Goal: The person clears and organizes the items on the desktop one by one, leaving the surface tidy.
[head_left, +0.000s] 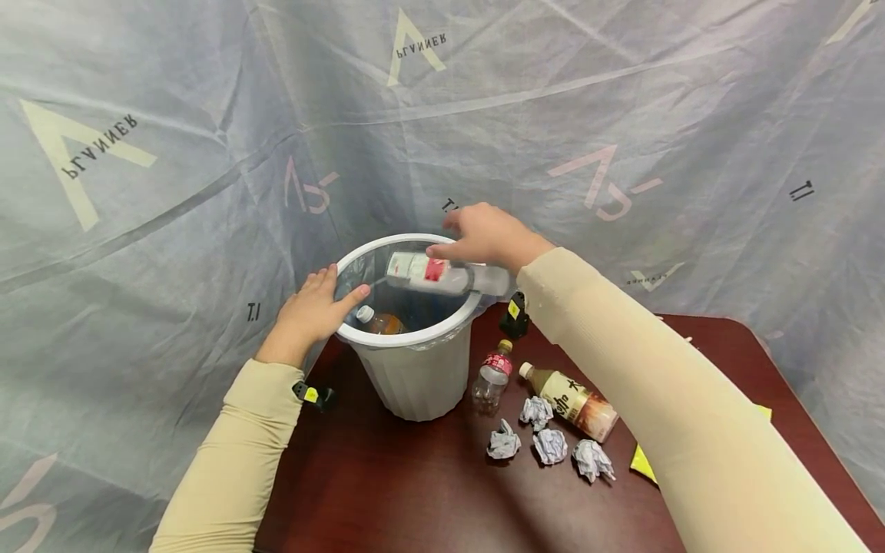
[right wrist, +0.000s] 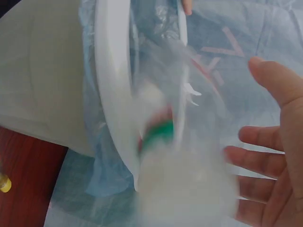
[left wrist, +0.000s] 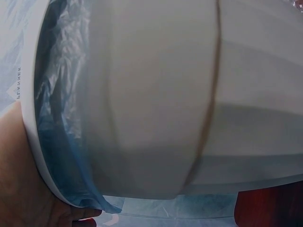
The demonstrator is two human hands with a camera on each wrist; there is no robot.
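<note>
A clear plastic bottle (head_left: 449, 275) with a red and white label lies tilted over the bin's opening, blurred. My right hand (head_left: 487, 238) is just above it; in the right wrist view the fingers (right wrist: 258, 163) are spread beside the blurred bottle (right wrist: 184, 175), and a gap shows between thumb and bottle. The white trash bin (head_left: 422, 376) has a thin plastic liner (left wrist: 66, 94) folded over its rim. On the bin's left rim rests my left hand (head_left: 314, 307), thumb extended over the opening. Inside the bin lies an orange-brown drink bottle (head_left: 382, 322) with a white cap.
Right of the bin on the dark red table (head_left: 387, 476) are a clear bottle with a red label (head_left: 493, 376), a brown tea bottle (head_left: 570, 401) on its side, and several crumpled paper balls (head_left: 549, 447). A yellow item (head_left: 643, 465) is partly hidden by the right sleeve. Grey curtains (head_left: 484, 100) hang behind.
</note>
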